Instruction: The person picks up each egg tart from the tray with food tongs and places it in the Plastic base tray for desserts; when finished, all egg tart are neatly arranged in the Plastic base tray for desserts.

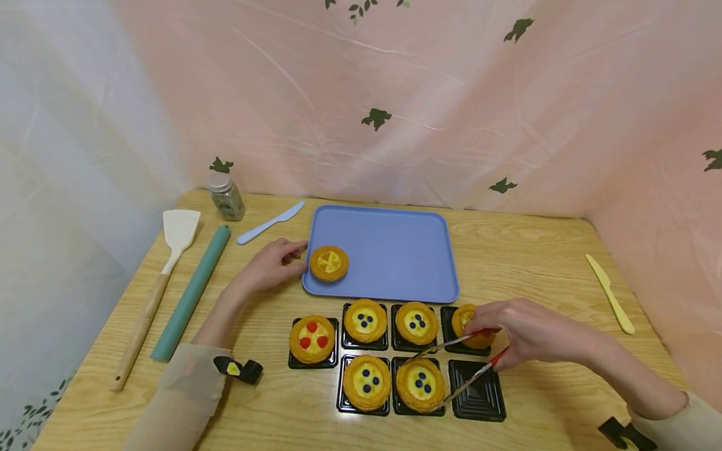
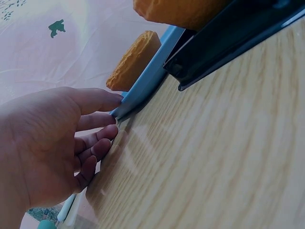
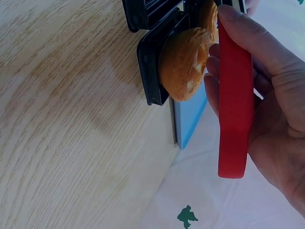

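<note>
My right hand [image 1: 527,329] grips a pair of metal tongs with red handles [image 3: 235,105]. In the head view their spread tips stand at either side of a blueberry tart [image 1: 420,383] in a black plastic holder; whether they touch it I cannot tell. My left hand [image 1: 276,265] touches the left rim of a blue tray [image 1: 395,250] with its fingertips, its other fingers loosely bent. On the tray's left front corner lies a fruit-topped tart [image 1: 329,263]. A similar tart [image 1: 464,319], partly hidden by the right hand, sits in the holder behind an empty black holder [image 1: 477,389].
More blueberry tarts [image 1: 365,321] and a red-berry tart [image 1: 312,339] sit in black holders before the tray. At left lie a spatula [image 1: 152,307], a green rolling pin [image 1: 194,291], a blue knife [image 1: 271,223] and a spice jar [image 1: 227,198]. A yellow knife [image 1: 610,294] lies far right.
</note>
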Demonstrator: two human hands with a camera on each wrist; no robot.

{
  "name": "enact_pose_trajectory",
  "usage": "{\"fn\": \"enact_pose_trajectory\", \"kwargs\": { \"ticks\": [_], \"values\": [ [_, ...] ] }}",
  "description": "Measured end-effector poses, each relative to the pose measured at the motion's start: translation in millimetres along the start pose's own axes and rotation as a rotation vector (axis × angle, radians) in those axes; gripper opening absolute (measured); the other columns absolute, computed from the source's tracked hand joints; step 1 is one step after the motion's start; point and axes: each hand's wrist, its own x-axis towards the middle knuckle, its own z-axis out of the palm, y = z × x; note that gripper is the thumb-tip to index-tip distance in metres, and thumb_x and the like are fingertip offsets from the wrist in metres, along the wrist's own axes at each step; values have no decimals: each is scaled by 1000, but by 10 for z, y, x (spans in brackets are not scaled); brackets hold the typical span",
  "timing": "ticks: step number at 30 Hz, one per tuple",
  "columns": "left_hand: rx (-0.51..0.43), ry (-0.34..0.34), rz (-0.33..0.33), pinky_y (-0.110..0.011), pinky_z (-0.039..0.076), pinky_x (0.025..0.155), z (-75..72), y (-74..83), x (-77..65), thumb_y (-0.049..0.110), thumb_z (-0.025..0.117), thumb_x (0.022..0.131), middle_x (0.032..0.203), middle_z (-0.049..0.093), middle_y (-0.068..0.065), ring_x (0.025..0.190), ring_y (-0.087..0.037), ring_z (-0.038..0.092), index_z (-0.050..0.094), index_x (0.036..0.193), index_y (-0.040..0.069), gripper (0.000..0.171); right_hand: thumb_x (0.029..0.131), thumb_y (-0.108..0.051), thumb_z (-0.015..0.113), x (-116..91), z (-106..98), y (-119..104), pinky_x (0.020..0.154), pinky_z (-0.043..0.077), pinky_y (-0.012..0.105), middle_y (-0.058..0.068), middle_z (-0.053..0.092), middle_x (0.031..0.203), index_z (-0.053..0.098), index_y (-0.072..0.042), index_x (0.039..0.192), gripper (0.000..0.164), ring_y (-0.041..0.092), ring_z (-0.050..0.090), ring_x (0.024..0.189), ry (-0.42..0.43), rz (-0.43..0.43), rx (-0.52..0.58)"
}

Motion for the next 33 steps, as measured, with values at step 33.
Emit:
{"fn": "enact_pose_trajectory", "kwargs": {
  "ticks": [33],
  "values": [
    [-1,-2,10,-47,47,98,6,3,6,29,66,98,118,61,-16,110,-29,57,51,152,6,61,67,-27,96,-28,11,24,75,60,29,-9,71,114,74,-21,123,60,5,70,95,-9,37,35]
  ]
}}
